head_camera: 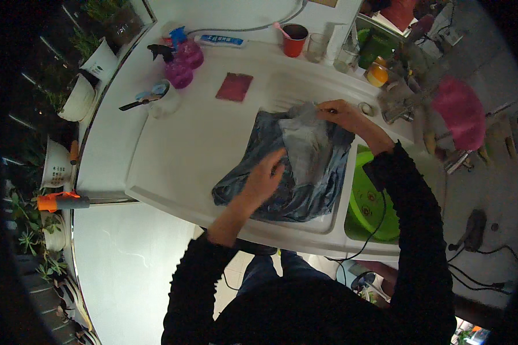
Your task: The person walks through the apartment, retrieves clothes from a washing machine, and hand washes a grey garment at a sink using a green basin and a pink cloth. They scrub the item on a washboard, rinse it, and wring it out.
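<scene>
A crumpled dark blue-grey garment (311, 202) is spread over the ribbed washboard (285, 88) of a white laundry sink. A lighter grey patch of fabric (306, 151) shows on top of it. At the garment's far edge my right hand (345, 114) pinches the grey fabric between thumb and fingers. My left hand (265, 177), slightly blurred, is over the middle of the garment, its thumb apart from the fingers and nothing visible in its grasp.
A bright green basin (373, 198) sits in the sink bowl at right. Purple spray bottles (179, 73), a white cup (164, 103), a dark pink cloth (234, 87), a toothpaste tube (220, 41) and a red cup (294, 41) stand or lie around the back. A black cable (382, 215) hangs from my right sleeve.
</scene>
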A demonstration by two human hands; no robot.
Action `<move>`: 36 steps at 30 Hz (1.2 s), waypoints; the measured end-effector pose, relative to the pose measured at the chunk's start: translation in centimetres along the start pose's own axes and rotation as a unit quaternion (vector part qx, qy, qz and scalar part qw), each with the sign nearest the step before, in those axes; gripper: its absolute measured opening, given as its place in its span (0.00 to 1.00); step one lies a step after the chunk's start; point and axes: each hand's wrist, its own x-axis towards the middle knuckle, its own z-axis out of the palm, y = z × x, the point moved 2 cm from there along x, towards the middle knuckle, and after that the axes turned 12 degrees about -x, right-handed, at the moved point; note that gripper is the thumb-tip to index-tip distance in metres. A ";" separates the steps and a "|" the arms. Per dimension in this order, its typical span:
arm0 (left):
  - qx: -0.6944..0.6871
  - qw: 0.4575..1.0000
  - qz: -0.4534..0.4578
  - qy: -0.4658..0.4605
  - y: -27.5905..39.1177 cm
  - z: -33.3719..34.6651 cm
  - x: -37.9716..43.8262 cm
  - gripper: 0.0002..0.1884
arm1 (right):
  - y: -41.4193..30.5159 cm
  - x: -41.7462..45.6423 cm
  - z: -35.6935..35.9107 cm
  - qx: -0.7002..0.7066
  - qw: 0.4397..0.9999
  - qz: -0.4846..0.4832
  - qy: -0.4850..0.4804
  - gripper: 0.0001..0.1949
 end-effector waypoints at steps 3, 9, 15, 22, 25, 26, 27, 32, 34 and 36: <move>0.114 0.981 0.130 0.089 2.4 -1.1 4.1 0.29 | -3.1 -2.1 0.2 0.060 0.996 -0.028 -0.063 0.13; 0.288 0.947 0.146 -0.001 -0.5 -2.1 8.6 0.23 | -4.5 -4.4 0.5 0.035 0.997 -0.049 -0.041 0.20; 0.027 0.995 -0.089 0.041 4.5 -7.7 8.2 0.13 | 3.5 -7.1 -1.0 -0.173 0.976 0.094 -0.090 0.26; 0.028 0.994 -0.096 0.041 0.1 -8.9 6.3 0.19 | 6.0 -8.9 -0.3 0.144 0.987 0.069 0.034 0.17; 0.043 0.996 -0.077 0.029 -2.2 -8.0 3.9 0.25 | 9.5 -6.5 2.7 0.244 0.937 0.240 0.069 0.17; 0.116 0.993 -0.011 0.015 -4.5 -7.8 3.3 0.27 | 10.5 -5.7 4.2 0.148 0.954 0.228 0.125 0.17; 0.186 0.981 0.058 -0.005 -5.9 -7.3 3.0 0.28 | 12.0 -5.2 5.8 0.051 0.957 0.218 0.184 0.17; 0.214 0.976 0.032 0.022 -3.7 -4.5 0.5 0.19 | 4.1 -3.4 11.6 -0.071 0.954 0.198 0.213 0.16; 0.183 0.982 -0.024 0.042 -2.7 -3.7 -0.6 0.18 | -2.5 -2.4 15.1 -0.065 0.981 0.099 0.150 0.14; 0.186 0.975 -0.117 0.035 -3.6 -2.8 -2.0 0.15 | -5.3 -3.4 17.8 -0.124 0.981 -0.051 0.139 0.14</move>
